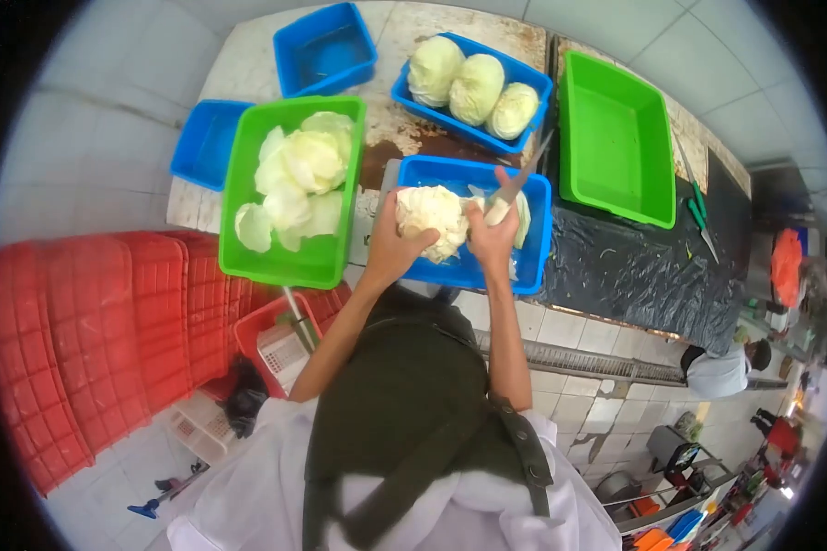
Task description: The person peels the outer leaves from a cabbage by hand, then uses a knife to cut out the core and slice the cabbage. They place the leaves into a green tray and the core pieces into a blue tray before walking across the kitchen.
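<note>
My left hand (394,242) is wrapped round the left side of a pale, crinkled cabbage head (434,220), above a blue tray (544,225). On its right side, my right hand (492,239) holds a knife (526,174) by its light handle, blade pointing up and to the right, and its fingers touch the cabbage. Leaf scraps (522,220) lie in the tray. To the left, a green tray (228,230) holds several loose pale leaves (289,184). Three whole cabbages (476,89) sit in another blue tray (404,83) behind.
Two smaller blue trays (326,48) (208,142) stand at the back left. A green tray (616,138) and green-handled scissors (698,213) are on the right. Red crates (92,340) are stacked at the left. Other people (719,372) are at the far right.
</note>
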A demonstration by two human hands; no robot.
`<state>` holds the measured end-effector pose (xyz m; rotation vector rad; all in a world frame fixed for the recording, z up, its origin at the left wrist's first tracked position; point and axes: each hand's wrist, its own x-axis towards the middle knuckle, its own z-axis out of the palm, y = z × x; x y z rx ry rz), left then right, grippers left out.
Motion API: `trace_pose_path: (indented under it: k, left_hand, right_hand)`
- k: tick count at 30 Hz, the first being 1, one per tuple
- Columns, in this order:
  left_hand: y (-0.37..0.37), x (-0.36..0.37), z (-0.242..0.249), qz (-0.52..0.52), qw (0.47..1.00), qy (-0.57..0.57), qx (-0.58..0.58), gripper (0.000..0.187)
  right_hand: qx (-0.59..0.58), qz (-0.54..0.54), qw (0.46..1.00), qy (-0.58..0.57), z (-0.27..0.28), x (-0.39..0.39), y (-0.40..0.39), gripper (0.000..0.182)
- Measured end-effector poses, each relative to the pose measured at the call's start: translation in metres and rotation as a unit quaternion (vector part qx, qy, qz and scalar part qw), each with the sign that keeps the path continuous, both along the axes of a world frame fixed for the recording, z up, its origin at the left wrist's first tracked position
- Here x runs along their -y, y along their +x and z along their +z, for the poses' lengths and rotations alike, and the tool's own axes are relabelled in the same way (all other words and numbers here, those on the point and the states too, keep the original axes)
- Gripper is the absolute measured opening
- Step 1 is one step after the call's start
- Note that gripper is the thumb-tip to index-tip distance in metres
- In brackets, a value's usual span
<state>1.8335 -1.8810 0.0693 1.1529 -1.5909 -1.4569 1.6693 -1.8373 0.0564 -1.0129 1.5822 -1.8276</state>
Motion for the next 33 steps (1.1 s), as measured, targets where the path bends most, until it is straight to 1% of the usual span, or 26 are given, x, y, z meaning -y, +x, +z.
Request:
trace_pose_path:
  k: [2, 3, 4, 6, 7, 8, 9, 10, 12, 13, 14, 15, 16, 17, 18, 20, 21, 22, 24, 26, 27, 28, 30, 31, 32, 33]
  left_hand:
    - [0.016, 0.006, -0.005, -0.013, 0.987, 0.102, -0.126, 0.075]
    - [0.023, 0.012, -0.003, -0.012, 0.986, 0.1, -0.13, 0.075]
    - [0.033, 0.017, 0.0, -0.017, 0.983, 0.099, -0.151, 0.075]
    - [0.052, 0.03, 0.005, -0.019, 0.979, 0.095, -0.182, 0.074]
    - [0.063, 0.039, 0.008, -0.019, 0.983, 0.059, -0.172, 0.074]
    - [0.074, 0.047, 0.011, -0.018, 0.987, 0.021, -0.161, 0.074]
    - [0.084, 0.055, 0.015, -0.014, 0.988, -0.002, -0.155, 0.076]
    - [0.096, 0.063, 0.029, -0.01, 0.987, -0.004, -0.161, 0.076]
    - [0.121, 0.071, 0.05, -0.033, 0.994, -0.093, -0.038, 0.078]
    - [0.133, 0.075, 0.048, -0.031, 0.994, -0.093, -0.043, 0.078]
    - [0.143, 0.079, 0.043, -0.001, 0.994, -0.106, -0.024, 0.079]
    - [0.152, 0.082, 0.039, 0.028, 0.993, -0.117, -0.004, 0.081]
    - [0.161, 0.083, 0.036, 0.025, 0.993, -0.114, -0.01, 0.081]
    - [0.168, 0.087, 0.034, 0.032, 0.989, -0.143, 0.002, 0.082]
    - [0.175, 0.089, 0.031, 0.039, 0.984, -0.173, 0.014, 0.084]
    - [0.187, 0.09, 0.02, 0.036, 0.987, -0.154, -0.02, 0.084]
    - [0.191, 0.094, 0.015, 0.033, 0.988, -0.14, -0.049, 0.084]
    - [0.194, 0.098, 0.011, 0.018, 0.987, -0.148, -0.06, 0.084]
    - [0.202, 0.099, 0.004, 0.006, 0.99, -0.101, -0.099, 0.085]
    - [0.205, 0.104, -0.001, -0.034, 0.988, -0.078, -0.127, 0.086]
    - [0.207, 0.105, -0.003, -0.056, 0.986, -0.059, -0.143, 0.087]
    - [0.206, 0.106, -0.005, -0.077, 0.985, -0.057, -0.146, 0.087]
    - [0.205, 0.109, -0.011, -0.138, 0.969, -0.007, -0.203, 0.09]
    - [0.203, 0.112, -0.012, -0.178, 0.961, 0.011, -0.212, 0.09]
    - [0.2, 0.109, -0.012, -0.195, 0.959, 0.018, -0.207, 0.09]
    - [0.197, 0.108, -0.009, -0.189, 0.956, 0.013, -0.225, 0.089]
  right_hand:
    - [0.142, 0.072, 0.985, 0.063, 0.015, 0.008, 0.003, 0.069]
    - [0.155, 0.102, 0.981, 0.064, 0.018, 0.013, 0.007, 0.073]
    - [0.15, 0.104, 0.981, 0.064, 0.02, 0.018, 0.014, 0.073]
    - [0.11, 0.097, 0.985, 0.094, 0.029, 0.032, 0.028, 0.082]
    - [0.101, 0.101, 0.985, 0.093, 0.034, 0.038, 0.037, 0.082]
    - [0.103, 0.139, 0.983, 0.064, 0.038, 0.042, 0.05, 0.086]
    - [0.107, 0.178, 0.978, 0.036, 0.042, 0.05, 0.064, 0.09]
    - [0.101, 0.182, 0.978, 0.036, 0.043, 0.061, 0.08, 0.09]
    - [0.09, 0.199, 0.976, 0.008, 0.043, 0.078, 0.112, 0.097]
    - [0.071, 0.204, 0.975, 0.052, 0.048, 0.082, 0.122, 0.089]
    - [0.066, 0.203, 0.976, 0.052, 0.048, 0.089, 0.134, 0.089]
    - [0.091, 0.183, 0.978, 0.052, 0.048, 0.094, 0.146, 0.084]
    - [0.116, 0.161, 0.979, 0.055, 0.045, 0.097, 0.157, 0.079]
    - [0.067, 0.139, 0.988, 0.026, 0.023, 0.102, 0.161, 0.073]
    - [0.061, 0.134, 0.989, 0.027, 0.028, 0.104, 0.17, 0.073]
    - [0.103, 0.124, 0.985, 0.054, 0.039, 0.102, 0.188, 0.076]
    - [0.025, 0.087, 0.991, 0.101, 0.041, 0.102, 0.194, 0.078]
    - [0.018, 0.07, 0.993, 0.092, 0.038, 0.102, 0.2, 0.078]
    - [0.1, 0.056, 0.989, 0.094, 0.024, 0.099, 0.21, 0.075]
    - [0.062, 0.057, 0.994, 0.066, 0.014, 0.092, 0.212, 0.074]
    - [0.07, 0.062, 0.994, 0.062, 0.022, 0.088, 0.212, 0.073]
    - [0.08, 0.024, 0.996, 0.039, 0.018, 0.086, 0.213, 0.073]
    - [0.171, 0.003, 0.985, 0.003, 0.011, 0.077, 0.208, 0.076]
    - [0.173, -0.017, 0.985, 0.0, 0.009, 0.072, 0.203, 0.076]
    - [0.053, -0.048, 0.996, 0.047, 0.008, 0.067, 0.199, 0.079]
    - [-0.066, -0.074, 0.99, 0.096, 0.006, 0.062, 0.2, 0.082]
